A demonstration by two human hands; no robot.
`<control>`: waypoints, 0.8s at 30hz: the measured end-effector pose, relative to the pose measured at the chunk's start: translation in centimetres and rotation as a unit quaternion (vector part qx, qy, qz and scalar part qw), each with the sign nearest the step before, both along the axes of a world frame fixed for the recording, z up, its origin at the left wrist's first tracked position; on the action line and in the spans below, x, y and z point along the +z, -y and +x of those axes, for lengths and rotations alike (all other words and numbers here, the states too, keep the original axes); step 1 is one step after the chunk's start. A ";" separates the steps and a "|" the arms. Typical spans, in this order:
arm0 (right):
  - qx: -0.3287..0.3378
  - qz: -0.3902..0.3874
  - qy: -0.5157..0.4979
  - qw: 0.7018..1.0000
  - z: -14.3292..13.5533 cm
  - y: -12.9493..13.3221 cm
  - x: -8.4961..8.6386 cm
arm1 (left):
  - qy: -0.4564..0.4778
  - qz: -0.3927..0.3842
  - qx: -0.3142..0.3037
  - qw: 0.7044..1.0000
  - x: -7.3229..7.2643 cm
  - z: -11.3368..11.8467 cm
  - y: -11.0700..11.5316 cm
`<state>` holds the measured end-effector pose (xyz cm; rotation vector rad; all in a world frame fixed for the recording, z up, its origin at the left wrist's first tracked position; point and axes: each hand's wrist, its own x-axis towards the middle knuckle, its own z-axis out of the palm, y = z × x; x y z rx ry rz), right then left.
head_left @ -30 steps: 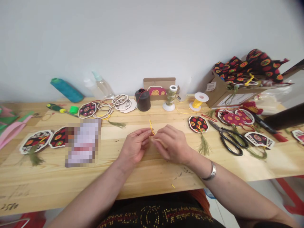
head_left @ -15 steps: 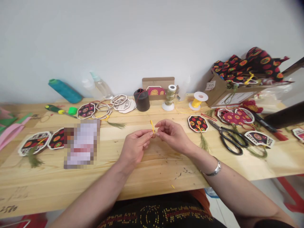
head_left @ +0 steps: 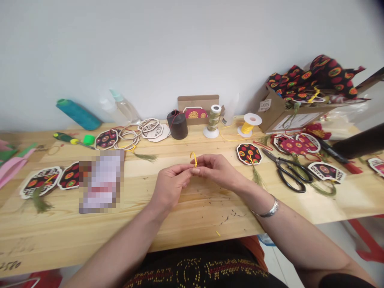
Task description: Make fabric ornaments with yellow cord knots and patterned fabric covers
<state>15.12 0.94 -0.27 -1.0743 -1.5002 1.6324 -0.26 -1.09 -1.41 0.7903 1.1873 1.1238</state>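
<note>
Yellow cord [head_left: 195, 160] upright, tip curled leftward, clamped between left fingers [head_left: 183, 173] and right fingers [head_left: 204, 172].

Yellow cord [head_left: 196, 161], teal thread cone [head_left: 79, 115], black spool [head_left: 177, 128], black fabric [head_left: 330, 80] with red and orange circles

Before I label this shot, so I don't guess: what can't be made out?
In the head view:
Yellow cord: lower end hidden by the left hand and right hand.
Pale item: blurred by pixelation.
Cardboard box: contents mostly covered by patterned cloth.
Rightmost ornament: cut off by the picture's edge.
</note>
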 end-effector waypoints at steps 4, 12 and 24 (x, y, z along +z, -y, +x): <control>0.007 -0.017 -0.007 1.000 0.1 -0.2 -0.3 | -0.004 -0.003 -0.002 1.000 -0.1 0.0 0.0; 0.000 0.026 0.019 0.999 0.7 -0.5 0.0 | -0.016 -0.006 -0.016 1.000 -0.1 -0.1 0.1; -0.022 -0.064 -0.014 0.998 0.3 -0.3 -0.3 | -0.097 0.031 -0.073 0.992 -0.2 -0.5 0.4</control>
